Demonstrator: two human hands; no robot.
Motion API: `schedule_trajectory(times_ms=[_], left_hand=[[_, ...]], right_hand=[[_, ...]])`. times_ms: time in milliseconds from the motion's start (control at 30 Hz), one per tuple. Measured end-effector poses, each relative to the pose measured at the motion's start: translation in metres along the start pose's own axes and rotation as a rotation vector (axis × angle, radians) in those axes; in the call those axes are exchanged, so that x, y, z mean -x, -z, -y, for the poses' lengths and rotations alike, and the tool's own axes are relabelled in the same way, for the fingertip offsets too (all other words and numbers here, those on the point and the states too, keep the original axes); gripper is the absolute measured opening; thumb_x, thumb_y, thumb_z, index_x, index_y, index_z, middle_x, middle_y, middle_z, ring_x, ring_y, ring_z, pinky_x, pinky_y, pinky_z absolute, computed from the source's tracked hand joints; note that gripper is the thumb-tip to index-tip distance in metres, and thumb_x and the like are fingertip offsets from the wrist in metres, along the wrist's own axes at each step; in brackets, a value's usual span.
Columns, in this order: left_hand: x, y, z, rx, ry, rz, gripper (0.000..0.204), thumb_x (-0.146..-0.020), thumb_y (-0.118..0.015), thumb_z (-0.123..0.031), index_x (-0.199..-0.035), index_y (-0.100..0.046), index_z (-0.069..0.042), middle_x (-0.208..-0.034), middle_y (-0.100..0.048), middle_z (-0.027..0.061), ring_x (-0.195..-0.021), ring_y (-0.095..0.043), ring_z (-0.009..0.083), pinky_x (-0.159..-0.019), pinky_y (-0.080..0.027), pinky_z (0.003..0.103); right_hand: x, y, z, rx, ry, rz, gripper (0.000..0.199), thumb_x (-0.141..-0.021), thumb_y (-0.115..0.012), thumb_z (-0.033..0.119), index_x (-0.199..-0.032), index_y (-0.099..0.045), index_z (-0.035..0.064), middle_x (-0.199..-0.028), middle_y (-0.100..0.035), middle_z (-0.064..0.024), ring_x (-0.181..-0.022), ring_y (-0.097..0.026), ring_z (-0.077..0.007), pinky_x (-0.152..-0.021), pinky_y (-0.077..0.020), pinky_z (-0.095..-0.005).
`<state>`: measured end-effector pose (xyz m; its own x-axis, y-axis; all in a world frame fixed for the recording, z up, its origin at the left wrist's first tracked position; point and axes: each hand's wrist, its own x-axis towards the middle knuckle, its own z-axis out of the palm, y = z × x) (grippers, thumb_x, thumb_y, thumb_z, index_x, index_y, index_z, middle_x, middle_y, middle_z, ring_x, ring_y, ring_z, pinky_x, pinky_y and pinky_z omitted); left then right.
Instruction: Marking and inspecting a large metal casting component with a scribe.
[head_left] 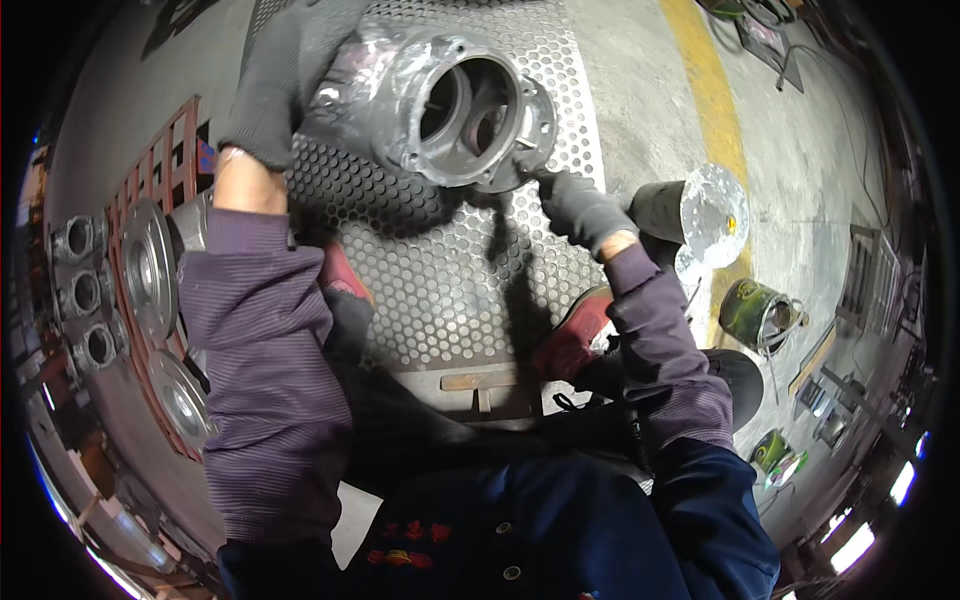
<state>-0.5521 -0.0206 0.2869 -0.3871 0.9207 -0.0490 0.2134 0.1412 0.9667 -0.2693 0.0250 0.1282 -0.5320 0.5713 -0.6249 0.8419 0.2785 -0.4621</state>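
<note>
Hollow grey metal casting w/ round openings (385, 110) is upper centre, btwn the hands, tilted so its big ring faces the camera. Dark-grey-gloved L hand (275, 95) lies along its L side, fingers toward the far end; dark-grey-gloved R hand (585, 212) is at the lower R rim of its side flange (542, 120), touching or just beside, can't tell which.

Hard to see: L fingers blur near top of view, so can't tell if they're clamped; R fingers mostly tucked under, can't tell if tips pinch the rim. Casting's underside hidden: resting or lifted off the dotted grey metal plate (430, 310), can't tell. Plate's far end is cut off.

Edges: R hand is abt at plate's R edge; past it, pale concrete floor (640, 110), then yellow painted stripe (715, 90). Splattered grey bucket (660, 210) is just R of R hand. Slatted red metal rack (193, 150) w/ silver round disc (150, 275) is L of plate. Red shoe (575, 335) at plate's near R corner.
</note>
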Motion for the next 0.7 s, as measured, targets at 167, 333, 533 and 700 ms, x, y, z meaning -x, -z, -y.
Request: schedule_trajectory(times_ms=[167,333,533,700], left_hand=[[-0.026,0.034,0.026,-0.381,-0.033,0.025,0.032,-0.097,-0.045,-0.013,-0.125,-0.056,-0.002,-0.111,-0.062,0.0156,-0.089,-0.064,0.0199,-0.077,-0.053,0.026],[-0.024,0.033,0.021,-0.710,-0.475,-0.032,0.035,-0.096,-0.050,-0.016,-0.126,-0.055,-0.001,-0.129,-0.055,0.0154,-0.119,-0.052,0.0254,-0.100,-0.042,0.035],[0.012,-0.026,-0.018,-0.017,0.220,-0.253,0.032,-0.093,-0.059,-0.028,-0.117,-0.059,-0.007,-0.103,-0.061,0.0052,-0.090,-0.061,0.0162,-0.076,-0.053,0.030],[0.012,-0.022,-0.021,0.001,0.296,-0.236,0.036,-0.090,-0.062,-0.034,-0.118,-0.058,-0.010,-0.104,-0.060,0.0032,-0.093,-0.059,0.0179,-0.079,-0.052,0.033]], right_hand=[[-0.007,-0.065,-0.019,-0.490,-0.009,-0.257,0.036,-0.094,-0.048,0.027,-0.127,-0.055,0.0126,-0.067,-0.062,-0.0068,-0.049,-0.055,-0.0151,-0.044,-0.0443,-0.0326],[0.009,-0.087,0.032,-1.710,-0.157,-0.152,0.043,-0.093,-0.050,0.022,-0.133,-0.044,0.0089,-0.066,-0.055,-0.0022,-0.044,-0.042,-0.0076,-0.037,-0.0356,-0.0228],[-0.006,-0.088,0.058,-2.155,-0.220,-0.139,0.024,-0.096,-0.048,0.028,-0.113,-0.051,0.0109,-0.069,-0.056,-0.0036,-0.045,-0.042,-0.0078,-0.037,-0.0336,-0.0226],[-0.008,-0.105,0.053,-2.103,-0.087,-0.185,0.025,-0.096,-0.049,0.030,-0.112,-0.051,0.0117,-0.070,-0.057,-0.0041,-0.044,-0.041,-0.0089,-0.035,-0.0341,-0.0233]])
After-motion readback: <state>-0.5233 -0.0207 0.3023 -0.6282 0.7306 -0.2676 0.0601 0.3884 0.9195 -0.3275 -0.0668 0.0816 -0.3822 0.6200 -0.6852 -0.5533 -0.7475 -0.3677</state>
